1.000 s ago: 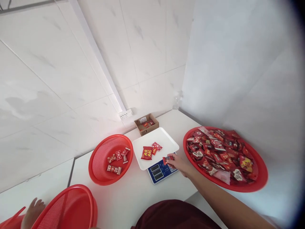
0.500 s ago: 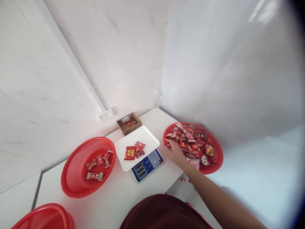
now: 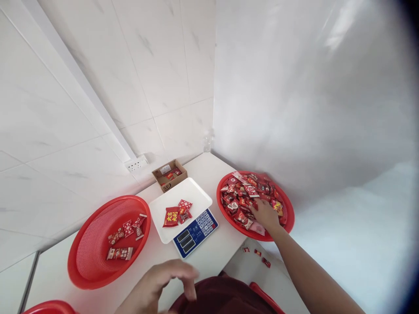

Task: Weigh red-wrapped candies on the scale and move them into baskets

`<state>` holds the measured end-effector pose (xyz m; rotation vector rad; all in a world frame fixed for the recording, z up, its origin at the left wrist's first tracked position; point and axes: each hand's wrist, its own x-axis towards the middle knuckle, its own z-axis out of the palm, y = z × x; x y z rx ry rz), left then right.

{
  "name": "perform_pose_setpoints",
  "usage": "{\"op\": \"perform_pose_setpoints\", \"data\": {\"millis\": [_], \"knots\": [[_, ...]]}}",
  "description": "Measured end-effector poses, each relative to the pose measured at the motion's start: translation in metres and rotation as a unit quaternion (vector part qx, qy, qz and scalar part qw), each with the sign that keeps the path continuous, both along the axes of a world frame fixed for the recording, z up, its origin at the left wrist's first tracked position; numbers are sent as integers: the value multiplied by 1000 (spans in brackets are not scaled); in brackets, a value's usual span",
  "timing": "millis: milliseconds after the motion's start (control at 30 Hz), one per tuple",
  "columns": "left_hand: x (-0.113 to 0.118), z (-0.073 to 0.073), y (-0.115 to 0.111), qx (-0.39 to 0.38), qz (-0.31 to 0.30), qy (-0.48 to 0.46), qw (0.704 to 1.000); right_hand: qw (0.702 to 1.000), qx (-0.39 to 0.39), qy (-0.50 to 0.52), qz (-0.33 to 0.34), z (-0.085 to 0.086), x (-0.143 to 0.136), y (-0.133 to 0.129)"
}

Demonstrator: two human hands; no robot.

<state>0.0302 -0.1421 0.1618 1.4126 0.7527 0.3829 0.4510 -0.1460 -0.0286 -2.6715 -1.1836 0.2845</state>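
My right hand (image 3: 266, 214) reaches into the right red basket (image 3: 291, 226), its fingertips among many red candy packets (image 3: 240, 205); what they grip, if anything, is hidden. Low in the view, my left hand (image 3: 163, 279) hovers in front of the scale, fingers curved and apart, holding nothing. A white tray (image 3: 196, 196) tops the blue-panelled scale (image 3: 195, 233) and carries a large red packet (image 3: 170, 216) beside smaller ones (image 3: 185, 211).
The left red basket (image 3: 78, 261) holds several packets. An open cardboard box (image 3: 166, 185) stands behind the tray. Part of another red basket (image 3: 50, 307) shows bottom left. Several small packets (image 3: 257, 252) lie below the table's right edge.
My right hand has moved from the right basket's left rim deeper into the candy. My left hand has come into view from below. The view has shifted slightly.
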Motion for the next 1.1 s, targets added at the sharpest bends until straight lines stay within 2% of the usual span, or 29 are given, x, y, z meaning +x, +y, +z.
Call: {"op": "perform_pose_setpoints", "data": {"millis": [67,133,233,300,367,433,633,767,867,933,1033,1100], "knots": [[8,-14,0,6,-30,4,1000,1000,6,-6,-6,0,-1,1],[10,-33,-1,-18,-32,8,999,1000,25,-14,-5,0,3,2],[7,-55,-7,-65,39,-3,997,996,62,-59,15,2,11,6],[8,-62,-10,-86,101,-8,991,991,80,-86,61,4,12,13],[11,-64,-12,-102,143,-13,984,985,82,-101,116,5,10,23],[17,-63,-12,-106,149,-28,983,981,67,-116,140,4,6,32],[27,-62,-10,-89,103,-38,990,982,51,-124,132,-1,4,39],[26,-56,-13,-106,123,-9,987,978,77,-131,142,-9,12,35],[24,-51,-14,-119,143,4,983,975,123,-138,125,-16,19,35],[22,-50,-14,-122,150,2,981,967,187,-131,116,-14,19,38],[20,-51,-15,-124,162,1,979,950,286,-75,102,-1,2,49],[18,-52,-16,-127,168,6,978,945,309,7,105,11,-23,59]]}}
